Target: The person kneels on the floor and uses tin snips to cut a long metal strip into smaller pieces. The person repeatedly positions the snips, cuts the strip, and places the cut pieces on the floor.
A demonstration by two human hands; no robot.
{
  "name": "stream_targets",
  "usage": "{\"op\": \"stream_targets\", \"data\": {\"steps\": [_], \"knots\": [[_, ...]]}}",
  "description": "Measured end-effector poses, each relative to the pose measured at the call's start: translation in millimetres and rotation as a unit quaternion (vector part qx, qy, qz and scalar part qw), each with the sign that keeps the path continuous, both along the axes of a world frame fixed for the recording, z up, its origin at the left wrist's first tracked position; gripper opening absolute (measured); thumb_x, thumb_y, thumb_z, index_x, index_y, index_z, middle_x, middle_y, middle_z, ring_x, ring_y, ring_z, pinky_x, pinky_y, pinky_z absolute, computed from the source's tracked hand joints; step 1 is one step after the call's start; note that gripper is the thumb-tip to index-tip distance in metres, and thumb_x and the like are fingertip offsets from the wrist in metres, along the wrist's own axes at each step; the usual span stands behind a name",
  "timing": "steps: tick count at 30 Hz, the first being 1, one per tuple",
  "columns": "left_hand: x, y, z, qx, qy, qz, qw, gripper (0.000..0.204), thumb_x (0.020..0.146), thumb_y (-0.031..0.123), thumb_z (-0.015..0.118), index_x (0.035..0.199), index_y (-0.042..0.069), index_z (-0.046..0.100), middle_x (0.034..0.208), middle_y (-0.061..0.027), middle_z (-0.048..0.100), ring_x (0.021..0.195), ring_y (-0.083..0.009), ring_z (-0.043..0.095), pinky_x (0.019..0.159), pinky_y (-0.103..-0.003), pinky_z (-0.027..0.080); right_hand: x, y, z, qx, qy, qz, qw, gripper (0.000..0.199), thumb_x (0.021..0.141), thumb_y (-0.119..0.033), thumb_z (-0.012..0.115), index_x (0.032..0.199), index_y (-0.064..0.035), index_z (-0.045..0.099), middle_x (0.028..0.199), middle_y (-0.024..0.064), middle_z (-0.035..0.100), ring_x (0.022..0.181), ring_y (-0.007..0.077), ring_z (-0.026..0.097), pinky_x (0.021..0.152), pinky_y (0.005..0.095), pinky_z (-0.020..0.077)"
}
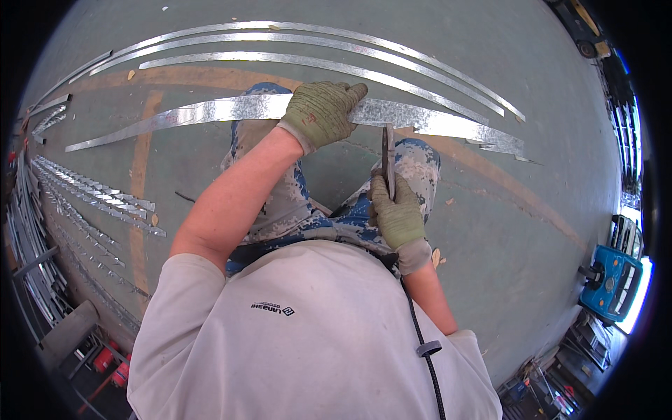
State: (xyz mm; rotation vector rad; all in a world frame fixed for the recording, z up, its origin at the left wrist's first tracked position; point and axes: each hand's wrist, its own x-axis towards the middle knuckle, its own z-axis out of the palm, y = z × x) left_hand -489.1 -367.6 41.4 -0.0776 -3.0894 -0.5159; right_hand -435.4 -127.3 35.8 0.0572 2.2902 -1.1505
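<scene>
My left hand point(323, 112), in an olive work glove, grips the upper edge of a long shiny sheet-metal strip point(210, 110), which lies across in front of my knees. To the right of this hand, the strip's lower edge has stepped notches. My right hand point(400, 213), gloved too, is closed round a pair of tin snips point(389, 157). Their long narrow jaws point away from me, and the tips meet the strip's lower edge. How far the blades are parted is too small to tell.
Several long metal strips point(294, 60) lie on the green floor beyond. Notched metal pieces point(98, 189) are spread at the left beside stacked metal bars point(31, 238). A blue vehicle point(610, 283) stands far right, and a forklift-like machine point(581, 28) at the upper right.
</scene>
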Motion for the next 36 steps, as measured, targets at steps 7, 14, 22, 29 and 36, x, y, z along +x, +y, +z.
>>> {"op": "stream_targets", "data": {"steps": [7,14,22,29,36], "knots": [[1.2,-16.5,10.1,0.233,0.013,-0.078,0.969,0.062,0.090,0.033,0.081,0.144,0.010,0.061,0.123,-0.0146,0.073,0.107,-0.0283,0.073,0.092,-0.041,0.059,1.4,-6.2,11.2,-0.055,-0.086,-0.058,0.993,0.041,0.103,-0.039,0.063,0.121,-0.0023,0.069,0.093,0.0175,0.071,0.083,0.0284,0.067,0.080,0.0412,0.0534],[-4.9,-17.3,1.5,0.473,-0.070,0.027,0.878,0.032,0.105,0.019,0.066,0.132,0.002,0.069,0.096,-0.0047,0.072,0.083,-0.0096,0.064,0.076,-0.027,0.057,1.9,-14.4,35.0,-0.147,-0.143,-0.096,0.974,0.026,0.104,-0.030,0.066,0.111,-0.0052,0.068,0.073,-0.0009,0.057,0.054,0.0077,0.049,0.046,0.0276,0.0378],[-6.1,-15.8,6.9,0.557,-0.094,0.058,0.823,0.027,0.105,0.008,0.062,0.130,0.000,0.069,0.087,0.0007,0.063,0.077,-0.0073,0.055,0.068,-0.025,0.051,-0.5,0.3,33.2,-0.287,-0.199,-0.089,0.933,0.028,0.104,-0.022,0.066,0.120,0.0000,0.066,0.080,0.0039,0.061,0.056,0.0114,0.056,0.044,0.0284,0.0431],[-2.7,-13.5,14.4,0.589,-0.096,0.079,0.798,0.027,0.105,0.006,0.062,0.130,-0.002,0.068,0.085,0.0004,0.062,0.072,-0.0064,0.053,0.064,-0.023,0.049,-3.4,8.2,27.5,-0.431,-0.297,-0.090,0.847,0.032,0.105,-0.023,0.064,0.126,0.0012,0.063,0.083,0.0053,0.063,0.060,0.0151,0.059,0.045,0.0298,0.0449],[-3.9,-10.0,18.1,0.574,-0.096,0.107,0.806,0.025,0.104,0.008,0.065,0.127,0.001,0.072,0.085,0.0016,0.065,0.073,-0.0054,0.057,0.064,-0.022,0.052,10.0,4.9,-18.1,-0.700,-0.445,-0.075,0.554,0.031,0.105,-0.028,0.061,0.128,-0.0062,0.061,0.086,0.0051,0.064,0.060,0.0140,0.057,0.044,0.0294,0.0420]]}}
